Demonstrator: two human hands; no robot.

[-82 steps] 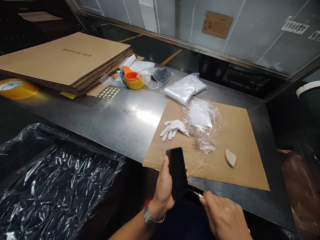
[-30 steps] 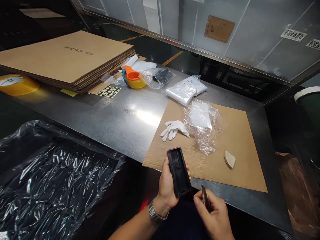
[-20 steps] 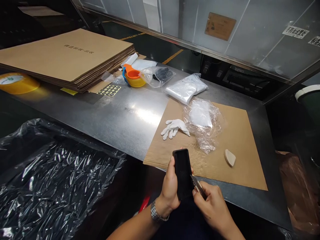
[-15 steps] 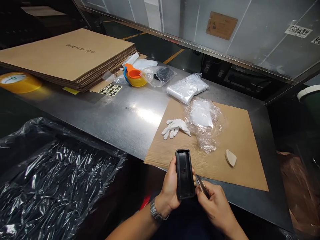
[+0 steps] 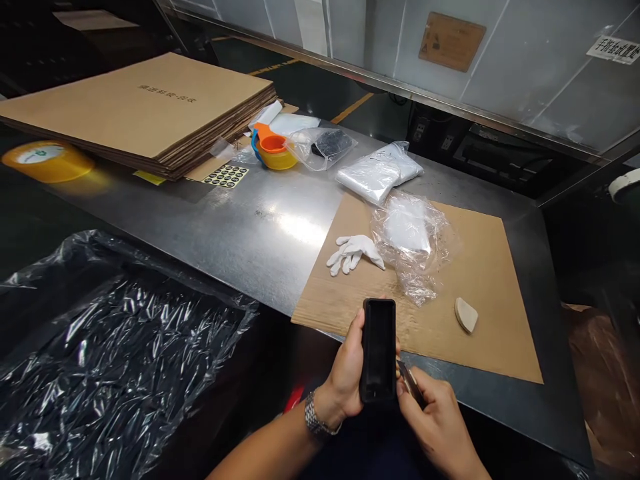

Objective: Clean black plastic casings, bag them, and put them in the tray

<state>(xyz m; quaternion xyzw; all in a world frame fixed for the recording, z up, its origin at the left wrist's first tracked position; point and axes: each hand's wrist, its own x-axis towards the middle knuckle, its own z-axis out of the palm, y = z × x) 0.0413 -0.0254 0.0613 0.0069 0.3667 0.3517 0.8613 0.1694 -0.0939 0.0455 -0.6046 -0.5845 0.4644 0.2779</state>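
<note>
My left hand [image 5: 345,377] is closed around a small black rectangular box [image 5: 379,350], its hollow side facing me. Some of its fingertips show at the box's right edge. My right hand [image 5: 437,417] grips a slim metal knife [image 5: 413,383], its tip close to the box's right side; whether it touches cannot be made out. Just beyond the hands lies a cardboard sheet [image 5: 480,267]. On it are a white glove [image 5: 354,253], a crumpled clear plastic bag [image 5: 407,233] and a beige wedge-shaped block [image 5: 466,315].
Stacked cardboard [image 5: 135,107] stands at the left of the metal table [image 5: 225,233], beside a yellow tape roll [image 5: 47,161]. An orange-and-yellow tape dispenser [image 5: 275,148], a sticker sheet [image 5: 227,176] and white packets [image 5: 375,173] lie farther back. Black plastic film [image 5: 125,360] fills the lower left.
The box has tilted in my left hand, so its inside looks deeper and darker. Both hands appear slightly farther right, the knife still beside the box. The whole view has shifted a little.
</note>
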